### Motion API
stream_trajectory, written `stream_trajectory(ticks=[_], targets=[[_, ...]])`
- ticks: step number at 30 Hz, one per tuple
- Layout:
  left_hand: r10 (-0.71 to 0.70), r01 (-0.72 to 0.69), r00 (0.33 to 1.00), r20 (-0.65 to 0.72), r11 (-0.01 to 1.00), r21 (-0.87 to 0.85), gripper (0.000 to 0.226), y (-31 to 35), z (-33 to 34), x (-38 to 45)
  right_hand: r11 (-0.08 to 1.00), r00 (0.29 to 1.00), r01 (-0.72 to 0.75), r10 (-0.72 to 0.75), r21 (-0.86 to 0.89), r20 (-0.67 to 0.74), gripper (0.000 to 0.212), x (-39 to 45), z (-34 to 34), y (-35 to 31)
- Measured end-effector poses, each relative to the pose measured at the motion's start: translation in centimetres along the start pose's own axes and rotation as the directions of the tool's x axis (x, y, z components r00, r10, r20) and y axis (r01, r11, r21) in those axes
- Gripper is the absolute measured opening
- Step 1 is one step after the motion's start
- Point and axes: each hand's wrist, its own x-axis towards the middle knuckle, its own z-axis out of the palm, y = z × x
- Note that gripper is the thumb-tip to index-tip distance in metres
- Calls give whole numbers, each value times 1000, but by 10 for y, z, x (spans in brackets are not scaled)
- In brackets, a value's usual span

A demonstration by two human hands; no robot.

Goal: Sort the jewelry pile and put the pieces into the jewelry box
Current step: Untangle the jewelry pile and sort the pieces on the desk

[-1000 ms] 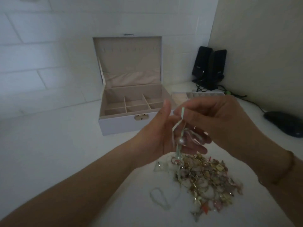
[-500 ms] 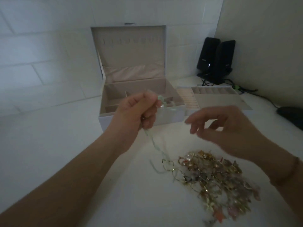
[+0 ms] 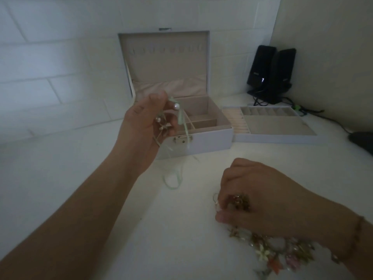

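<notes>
My left hand (image 3: 145, 122) is raised in front of the open white jewelry box (image 3: 210, 138), shut on a pale green ribbon necklace (image 3: 180, 118) with pearl beads; the ribbon's tail trails down to a loop on the table. The box's lid stands upright and its beige compartments show behind my fingers. My right hand (image 3: 260, 199) is lower right, pressed down on the jewelry pile (image 3: 282, 249), fingers pinched on a small gold piece (image 3: 240, 201). Most of the pile lies hidden under that hand and wrist.
A removed white tray insert (image 3: 274, 126) with ring rolls and small slots lies right of the box. Two black speakers (image 3: 270, 73) with cables stand in the back corner. A dark object (image 3: 363, 142) sits at the right edge. White brick wall behind.
My left hand has lifted the green ribbon necklace higher toward the box. My right hand dropped from mid-air onto the pile and closed its fingers on a piece.
</notes>
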Motion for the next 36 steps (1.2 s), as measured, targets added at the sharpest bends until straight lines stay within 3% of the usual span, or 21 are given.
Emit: stream_trajectory(ticks=[5,10,12,14,18,22,24,25,27,28,30,33,36], targets=[[-116,73,985,129,952,297,14,-9,8,-10,997,996,72,-72,4,58,35,-3,-4,2],[-311,190,934,177,851,490,20,-14,0,-9,990,982,138,-142,43,126,31,-8,-10,9],[-333,165,924,189,790,590,26,-16,-2,-8,987,980,153,-157,39,122,29,-8,-10,11],[-276,10,931,239,673,740,32,-16,-4,-7,986,978,164,-168,40,122,26,-8,-11,12],[-214,-296,906,365,296,908,34,-13,-8,-10,986,989,122,-130,116,67,16,-10,-25,16],[-253,-307,911,326,111,945,40,-5,-9,-12,990,997,34,-24,138,-73,13,-13,-40,31],[-191,-292,943,273,-76,954,34,-3,-9,-14,993,993,-32,45,110,-114,13,-13,-40,41],[-131,-299,950,284,-113,948,30,-3,-9,-15,992,989,-64,77,105,-129,13,-13,-39,45],[-71,-355,932,354,1,935,24,-4,-8,-15,985,983,-115,132,128,-132,15,-13,-37,52],[-85,-392,914,397,74,917,26,-5,-8,-16,981,982,-135,151,139,-111,18,-13,-36,55],[-165,-459,865,474,124,880,31,-9,-5,-18,979,986,-155,161,129,-33,23,-13,-34,56],[-244,-513,825,510,58,856,30,-23,-2,-20,980,987,-156,150,121,59,27,-12,-29,54],[-270,-489,841,469,-9,872,28,-33,-3,-20,984,987,-135,122,119,108,27,-12,-26,49]])
